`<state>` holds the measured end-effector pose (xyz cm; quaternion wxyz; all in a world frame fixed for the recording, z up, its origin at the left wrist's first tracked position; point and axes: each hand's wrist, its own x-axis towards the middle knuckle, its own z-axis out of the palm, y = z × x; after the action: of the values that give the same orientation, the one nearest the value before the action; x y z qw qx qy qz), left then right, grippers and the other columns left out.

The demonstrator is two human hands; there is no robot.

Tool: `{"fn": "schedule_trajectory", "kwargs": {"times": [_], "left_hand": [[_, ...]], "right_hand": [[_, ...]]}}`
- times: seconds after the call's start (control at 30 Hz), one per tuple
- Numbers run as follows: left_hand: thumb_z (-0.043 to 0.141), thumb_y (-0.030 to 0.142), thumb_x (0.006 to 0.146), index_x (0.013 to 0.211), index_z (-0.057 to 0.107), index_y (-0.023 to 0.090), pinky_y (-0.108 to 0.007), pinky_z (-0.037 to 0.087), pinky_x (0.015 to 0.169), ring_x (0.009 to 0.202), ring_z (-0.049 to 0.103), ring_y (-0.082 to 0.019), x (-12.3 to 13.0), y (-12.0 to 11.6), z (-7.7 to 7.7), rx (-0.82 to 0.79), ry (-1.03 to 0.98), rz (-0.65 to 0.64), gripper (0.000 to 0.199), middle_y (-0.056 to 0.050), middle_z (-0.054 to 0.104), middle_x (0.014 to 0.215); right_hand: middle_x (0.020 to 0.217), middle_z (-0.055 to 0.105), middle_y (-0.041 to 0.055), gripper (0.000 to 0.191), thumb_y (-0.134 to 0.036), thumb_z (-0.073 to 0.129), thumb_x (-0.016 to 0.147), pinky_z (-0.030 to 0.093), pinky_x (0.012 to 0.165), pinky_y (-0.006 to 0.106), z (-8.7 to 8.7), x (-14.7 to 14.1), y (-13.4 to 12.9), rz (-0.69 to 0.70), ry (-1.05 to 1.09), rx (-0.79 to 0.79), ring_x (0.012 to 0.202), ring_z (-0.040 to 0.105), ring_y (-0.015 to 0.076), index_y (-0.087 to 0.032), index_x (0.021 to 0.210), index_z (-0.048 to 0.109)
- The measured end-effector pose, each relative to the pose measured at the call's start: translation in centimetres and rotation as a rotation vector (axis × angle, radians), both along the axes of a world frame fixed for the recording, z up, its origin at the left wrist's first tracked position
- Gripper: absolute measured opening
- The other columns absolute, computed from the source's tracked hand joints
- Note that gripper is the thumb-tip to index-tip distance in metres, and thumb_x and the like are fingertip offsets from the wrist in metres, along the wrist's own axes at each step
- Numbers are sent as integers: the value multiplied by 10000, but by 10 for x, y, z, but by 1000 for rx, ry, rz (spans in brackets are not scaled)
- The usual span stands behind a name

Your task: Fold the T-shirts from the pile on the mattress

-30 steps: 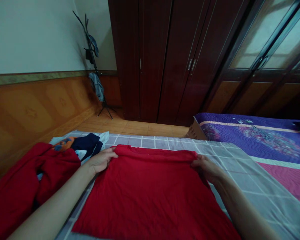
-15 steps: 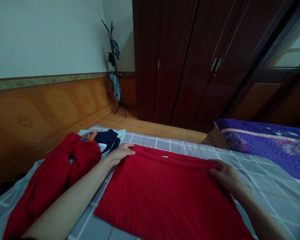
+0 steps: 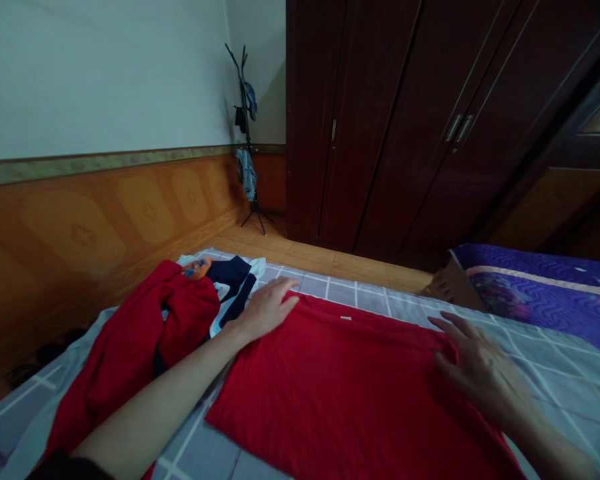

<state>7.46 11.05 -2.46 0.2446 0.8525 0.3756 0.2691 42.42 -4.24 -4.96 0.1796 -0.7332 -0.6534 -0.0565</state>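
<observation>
A red T-shirt (image 3: 350, 387) lies spread flat, its neckline with a small white label at the far edge. My left hand (image 3: 266, 310) is at its far left corner, fingers stretched and apart, holding nothing. Over the far right corner, my right hand (image 3: 475, 363) is open with its fingers spread, slightly blurred. Whether either hand touches the cloth, I cannot tell. To the left of my left forearm lies a crumpled heap of red cloth (image 3: 130, 347).
The grey checked bedsheet (image 3: 575, 373) lies under everything. Navy clothing (image 3: 230, 272) and an orange item (image 3: 199, 268) lie at the heap's far end. Beyond stand a coat rack (image 3: 247, 133), a dark wardrobe (image 3: 375, 133) and a purple-covered bed (image 3: 545, 283) at right.
Both hands have let go of the shirt's far corners and their fingers have opened. The shirt stays flat. The whole view has shifted slightly, moving things to the right.
</observation>
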Motion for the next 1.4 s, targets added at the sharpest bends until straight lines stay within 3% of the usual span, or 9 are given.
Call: {"fn": "schedule_trajectory", "kwargs": {"times": [0.1,0.2,0.37,0.5,0.67,0.87,0.97,1.07,1.4], "left_hand": [[397,399,942,1368,429,181,-364,212,1120,1348,325,-224,14,-29,-2,12,230,-385,480,-96,419,1434],[337,532,935,1457,264,176,-431,54,1149,1419,128,-241,19,-39,-17,-13,381,-497,636,-99,238,1522],[333,683,856,1477,200,180,-499,7,1125,1419,2,-317,5,-12,-35,-39,499,-234,809,-106,105,1545],[384,650,856,1452,268,99,-519,13,1113,1407,75,-363,-2,4,-36,-29,496,12,820,-183,174,1520],[414,462,917,1392,398,173,-425,153,1129,1385,246,-259,2,8,-42,68,357,-94,556,-104,347,1478],[372,183,920,1163,597,155,-332,361,1030,1157,524,-182,3,23,-49,168,171,84,332,-92,598,1234],[388,140,906,996,665,196,-340,362,1030,1161,510,-173,5,24,-52,284,160,-73,296,-52,610,1213],[367,153,916,1174,599,188,-385,326,1059,1239,442,-197,5,23,-56,318,273,-156,348,-60,550,1311],[299,336,952,1438,303,191,-467,82,1138,1414,137,-236,5,16,-50,215,473,-55,507,-66,248,1526]], "right_hand": [[1445,387,93,609,-471,531,753,325,1069,468,5,-13,-7,177,135,-216,1310,370,309,-246,1318,496],[1501,285,50,747,-575,559,736,298,1095,443,1,-23,-10,225,173,-432,1362,281,282,-273,1401,402],[1445,364,168,800,-642,455,750,270,1081,534,-25,-18,-2,24,-18,-346,1352,264,361,-133,1367,456],[1391,451,141,635,-599,448,782,283,1039,592,-40,-13,1,-11,-100,-206,1328,307,390,-230,1293,531],[1391,434,169,670,-613,381,811,289,1017,599,-48,-17,0,-24,-167,-142,1316,316,397,-189,1317,496],[1387,422,196,776,-659,289,820,295,1011,586,-56,-17,2,-48,-229,-114,1311,317,398,-122,1360,436],[1383,428,193,768,-664,288,821,294,1010,587,-58,-15,2,-36,-233,-111,1307,322,399,-137,1359,439],[1386,430,174,734,-655,297,827,294,1005,597,-60,-13,1,-26,-230,-98,1304,328,396,-174,1364,434],[1420,376,221,845,-696,292,818,278,1047,556,-73,-7,4,-63,-282,-111,1336,289,384,-77,1383,402]]}}
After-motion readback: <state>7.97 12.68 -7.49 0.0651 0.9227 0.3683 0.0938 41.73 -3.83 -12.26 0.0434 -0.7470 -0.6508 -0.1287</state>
